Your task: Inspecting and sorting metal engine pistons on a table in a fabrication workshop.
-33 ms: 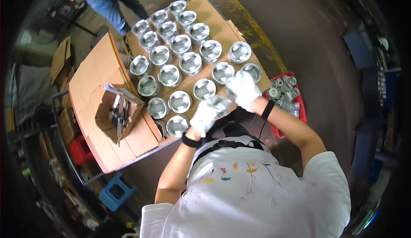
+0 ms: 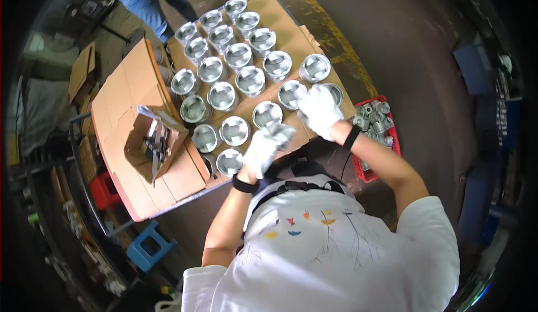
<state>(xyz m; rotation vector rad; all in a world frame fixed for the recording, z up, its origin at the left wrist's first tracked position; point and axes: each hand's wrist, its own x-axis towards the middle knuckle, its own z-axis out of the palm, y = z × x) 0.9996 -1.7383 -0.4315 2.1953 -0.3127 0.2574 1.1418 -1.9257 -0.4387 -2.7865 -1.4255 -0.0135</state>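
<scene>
One left hand [image 2: 264,148] and one right hand [image 2: 320,112], both white-gloved, are at the centre of the frame, apart from each other. The left hand's fingers are bent together at a greyish, blurred patch; whether they pinch a part cannot be told. The right hand's fingers are bunched, undersides hidden; its grip cannot be told. It partly covers one of the silver pistons [image 2: 250,81], which stand in slanting rows on a cardboard sheet [image 2: 280,23], from upper centre to just beside both hands. A piston near the sheet's lower-left corner is mostly hidden by its neighbours. Left of centre, an open carton [image 2: 137,150] holds dark, indistinct items. A red crate [image 2: 395,144] of metal parts stands right of the right forearm, which overlaps it. Upper left, a bystander [image 2: 140,3] is cut off by the frame. Bare floor [image 2: 417,59] extends right of the table edge.
</scene>
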